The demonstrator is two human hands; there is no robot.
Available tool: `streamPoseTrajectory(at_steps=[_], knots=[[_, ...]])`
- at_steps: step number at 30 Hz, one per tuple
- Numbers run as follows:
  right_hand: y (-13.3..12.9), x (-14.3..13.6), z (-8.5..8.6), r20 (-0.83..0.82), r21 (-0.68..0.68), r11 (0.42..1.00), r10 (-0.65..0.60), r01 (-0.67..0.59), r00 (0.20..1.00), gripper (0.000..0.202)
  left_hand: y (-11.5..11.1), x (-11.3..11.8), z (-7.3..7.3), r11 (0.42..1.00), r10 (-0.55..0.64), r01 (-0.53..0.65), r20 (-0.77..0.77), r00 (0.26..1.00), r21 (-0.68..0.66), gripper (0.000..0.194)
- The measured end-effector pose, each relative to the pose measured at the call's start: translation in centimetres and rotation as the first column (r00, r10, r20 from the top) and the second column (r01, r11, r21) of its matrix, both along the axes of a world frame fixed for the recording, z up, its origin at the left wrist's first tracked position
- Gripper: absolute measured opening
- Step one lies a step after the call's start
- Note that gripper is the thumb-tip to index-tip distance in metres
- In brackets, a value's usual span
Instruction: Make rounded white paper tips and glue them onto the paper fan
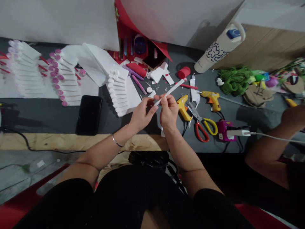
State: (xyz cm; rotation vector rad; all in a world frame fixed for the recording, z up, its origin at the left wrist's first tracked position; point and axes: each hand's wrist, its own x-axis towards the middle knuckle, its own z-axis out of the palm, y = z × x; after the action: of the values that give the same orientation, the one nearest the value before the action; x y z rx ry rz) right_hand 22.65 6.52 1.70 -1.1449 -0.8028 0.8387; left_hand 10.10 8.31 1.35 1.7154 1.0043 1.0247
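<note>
A narrow white paper strip [175, 87] slants up and to the right from between my hands, above the grey table. My right hand [169, 112] pinches it between thumb and fingers near its lower part. My left hand [142, 114], with a bracelet on the wrist, has thumb and fingertips closed about the strip's lower end. Left of my hands, a fan of small white rolled paper pieces [116, 92] lies on white paper. Just right of my hands lie a yellow glue gun [183, 106] and scissors [200, 120] with red and yellow handles.
A black phone [89, 115] lies at left, near pink-tipped rolls [59, 79]. Behind my hands are a red crepe roll [183, 72] and paper scraps. A white bottle [218, 47], second glue gun [212, 99], purple power adapter [225, 131], green yarn [234, 80] and another person's arm [274, 140] are at right.
</note>
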Motion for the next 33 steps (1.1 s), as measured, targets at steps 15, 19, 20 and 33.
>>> streamPoseTrajectory(at_steps=[15,19,20,33], knots=[[0.5,-0.1,-0.2,-0.076,-0.053,0.998,0.018,-0.023,0.997,0.035,-0.7,0.3,0.9,0.997,0.056,-0.056,0.011,0.998,-0.055,0.025],[0.5,-0.2,-0.4,-0.113,-0.051,0.998,0.023,-0.029,0.993,0.037,-0.8,0.3,0.8,0.996,0.063,-0.063,0.0,0.998,-0.058,0.024],[0.5,-0.2,-0.5,-0.122,-0.04,0.999,0.031,-0.036,0.992,0.036,-0.8,0.2,0.7,0.996,0.064,-0.065,-0.01,0.998,-0.053,0.023],[1.2,1.0,-1.6,-0.121,-0.015,0.999,-0.039,0.038,0.992,0.037,-0.6,0.5,0.1,0.977,-0.087,0.096,0.058,0.995,-0.19,0.013]])
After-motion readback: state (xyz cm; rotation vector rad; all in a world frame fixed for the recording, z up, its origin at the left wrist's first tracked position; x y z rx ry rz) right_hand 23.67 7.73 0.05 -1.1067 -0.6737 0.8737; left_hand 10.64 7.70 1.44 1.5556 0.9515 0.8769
